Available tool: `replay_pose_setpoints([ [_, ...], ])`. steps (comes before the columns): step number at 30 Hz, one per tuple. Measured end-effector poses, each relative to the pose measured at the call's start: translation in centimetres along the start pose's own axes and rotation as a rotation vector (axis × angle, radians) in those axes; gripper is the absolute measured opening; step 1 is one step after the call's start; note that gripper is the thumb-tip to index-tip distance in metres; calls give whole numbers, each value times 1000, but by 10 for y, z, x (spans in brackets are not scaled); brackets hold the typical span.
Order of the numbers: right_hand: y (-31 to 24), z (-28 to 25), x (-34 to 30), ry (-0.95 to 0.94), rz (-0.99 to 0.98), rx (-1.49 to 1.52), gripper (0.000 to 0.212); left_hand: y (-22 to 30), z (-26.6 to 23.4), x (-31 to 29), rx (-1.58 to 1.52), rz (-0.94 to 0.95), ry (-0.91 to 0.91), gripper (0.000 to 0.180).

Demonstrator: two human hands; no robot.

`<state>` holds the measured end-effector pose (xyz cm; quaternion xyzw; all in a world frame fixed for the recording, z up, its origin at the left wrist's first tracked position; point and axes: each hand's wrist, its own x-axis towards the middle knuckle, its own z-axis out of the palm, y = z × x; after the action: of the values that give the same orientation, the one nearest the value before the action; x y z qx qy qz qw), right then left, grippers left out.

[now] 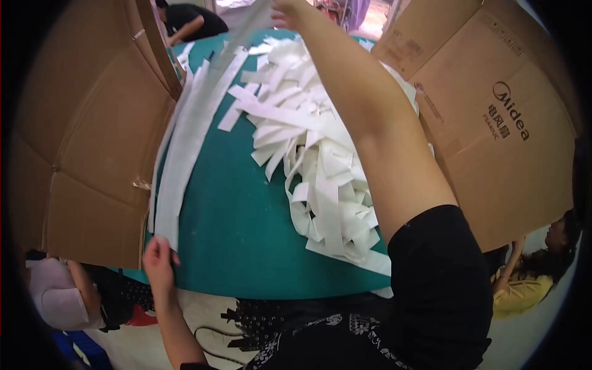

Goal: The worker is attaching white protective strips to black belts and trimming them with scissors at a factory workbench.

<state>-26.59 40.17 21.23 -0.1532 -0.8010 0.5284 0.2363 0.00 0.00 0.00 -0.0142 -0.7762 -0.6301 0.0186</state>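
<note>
Long white fabric strips [192, 132] lie in a flat stack along the left side of the green table [228, 216]. At the stack's near end, my left hand [160, 262] is closed, its thumb and fingers pinching the strip end. My right arm stretches far across the table. At the top edge, my right hand [286, 15] is closed at the upper end of a blurred white strip [242, 37], which slants down toward the stack's far end. Its fingertips are smeared by motion. A tangled heap of loose white strips [320, 154] lies to the right, partly behind my right forearm.
Tall cardboard panels stand on the left [105, 160] and the right [499, 117], flanking the table. A person in black [196, 21] bends over the far end. People sit beyond the panels at lower left [61, 296] and lower right [524, 290].
</note>
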Motion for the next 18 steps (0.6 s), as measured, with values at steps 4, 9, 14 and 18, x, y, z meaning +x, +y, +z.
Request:
replay_pose_setpoints([
  [4, 34, -38, -1, -458, -46, -11, 56, -11, 3, 82, -34, -68, -102, 19],
  [9, 87, -110, -153, -774, -238, -225, 35, -73, -64, 106, 105, -326, -222, 17],
  [14, 130, -257, -307, -1136, -171, -829, 27, -93, -96, 112, 1164, 468, 153, 33],
  [18, 171, -321, -410, -1018, 178, -1064, 39, 6, -12, 34, 877, 468, 85, 33],
])
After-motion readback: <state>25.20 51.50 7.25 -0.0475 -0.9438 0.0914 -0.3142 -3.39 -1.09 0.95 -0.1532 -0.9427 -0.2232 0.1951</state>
